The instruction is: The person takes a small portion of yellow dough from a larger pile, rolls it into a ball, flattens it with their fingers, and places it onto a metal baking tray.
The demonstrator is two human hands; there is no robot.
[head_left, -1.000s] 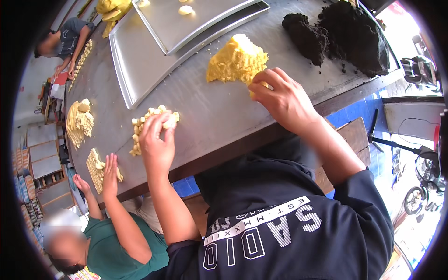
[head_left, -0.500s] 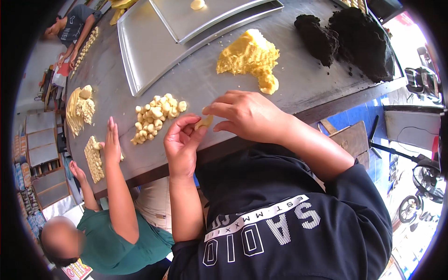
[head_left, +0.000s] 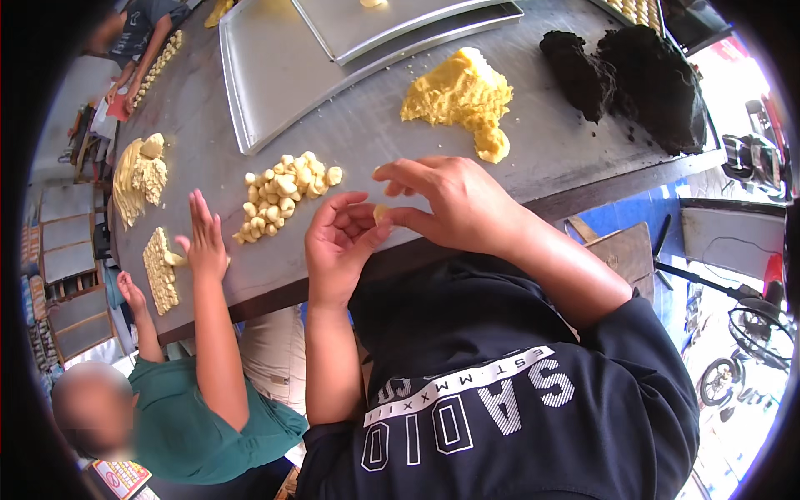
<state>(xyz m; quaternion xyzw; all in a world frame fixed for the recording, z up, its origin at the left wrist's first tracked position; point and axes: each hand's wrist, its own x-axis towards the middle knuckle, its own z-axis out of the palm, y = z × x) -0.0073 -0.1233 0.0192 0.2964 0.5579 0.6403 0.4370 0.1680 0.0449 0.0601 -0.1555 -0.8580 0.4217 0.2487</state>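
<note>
Over the table's near edge, my left hand (head_left: 346,242) pinches a small piece of pale yellow dough (head_left: 381,213) between thumb and curled fingers. The thumb of my right hand (head_left: 462,204) touches that piece from the right, while its fingers stay spread above it. Just beyond my left hand lies a pile of small, pale dough balls (head_left: 283,192). Farther off, in front of my right hand, a rough mound of yellow dough (head_left: 462,96) rests on the metal table (head_left: 358,133).
A dark crumbly mass (head_left: 642,87) sits at the far right. Metal trays (head_left: 275,75) occupy the far middle. At left, a co-worker in green (head_left: 208,408) holds both hands up beside flattened dough (head_left: 160,271) and another dough heap (head_left: 142,179). Another person (head_left: 146,37) works at the far left corner.
My left hand has shifted slightly right and my right thumb has come against the dough piece, now mostly covered by fingers. The view has moved a little.
</note>
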